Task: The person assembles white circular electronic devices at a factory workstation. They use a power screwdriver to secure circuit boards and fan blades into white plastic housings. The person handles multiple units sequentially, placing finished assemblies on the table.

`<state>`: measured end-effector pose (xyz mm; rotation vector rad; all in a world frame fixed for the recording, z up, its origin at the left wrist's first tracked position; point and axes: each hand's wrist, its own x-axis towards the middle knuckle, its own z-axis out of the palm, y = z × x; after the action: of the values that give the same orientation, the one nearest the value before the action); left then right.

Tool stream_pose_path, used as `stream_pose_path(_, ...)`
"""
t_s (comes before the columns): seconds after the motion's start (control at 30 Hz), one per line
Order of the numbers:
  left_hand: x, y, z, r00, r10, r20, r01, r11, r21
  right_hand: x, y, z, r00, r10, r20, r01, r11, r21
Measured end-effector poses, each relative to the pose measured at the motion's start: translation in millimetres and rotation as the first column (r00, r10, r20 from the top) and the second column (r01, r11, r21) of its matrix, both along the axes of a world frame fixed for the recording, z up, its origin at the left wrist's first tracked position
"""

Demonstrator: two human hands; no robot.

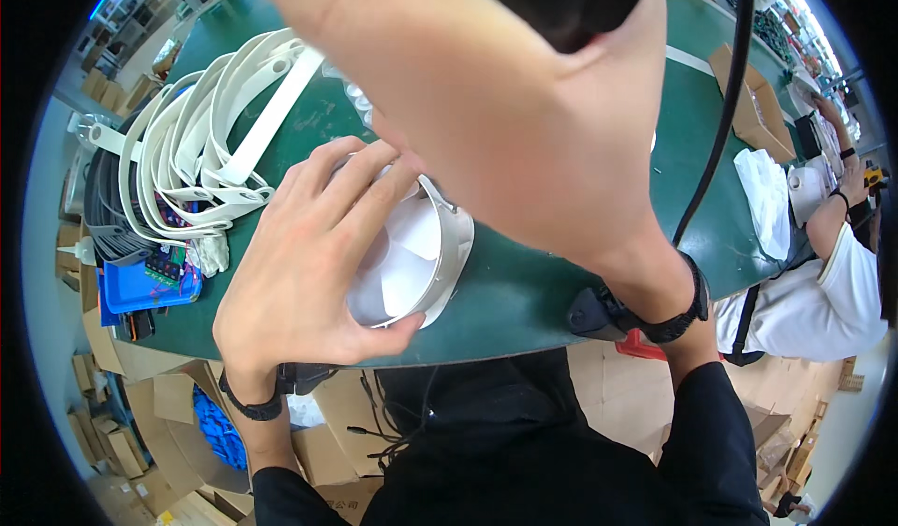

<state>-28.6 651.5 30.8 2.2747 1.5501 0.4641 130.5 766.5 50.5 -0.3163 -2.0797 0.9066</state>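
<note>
My left hand [309,273] grips a white round fan housing [426,255] from its left side, holding it tilted on the green table [524,292] near the front edge. White blades show inside the ring. My right hand [505,115] is raised close to the camera, above the housing, and hides its far part. It is closed on a black tool [561,2] at the top of the picture, and a black cable [730,105] runs down from the tool to the right. Both wrists wear black bands.
A pile of white curved plastic frames [215,143] lies left of the housing, with a blue tray [140,288] at the table's left edge. A cardboard box [744,105] and white sheet [767,199] sit at right, by a co-worker in white [814,292]. Cartons [178,432] stand below.
</note>
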Motion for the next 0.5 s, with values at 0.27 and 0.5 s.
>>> stream_pose_path(0.27,4.4,-6.1,-2.7,0.92,0.157,-0.36,-0.098,0.979,0.176,11.0,21.3,0.0,0.969,-0.011,-0.246,-0.065,0.953,-0.297)
stream_pose_path(0.5,-7.5,-7.1,28.7,0.922,0.08,-0.378,-0.043,0.994,0.104,-7.0,24.6,-4.3,0.929,-0.198,-0.314,0.096,0.945,-0.312)
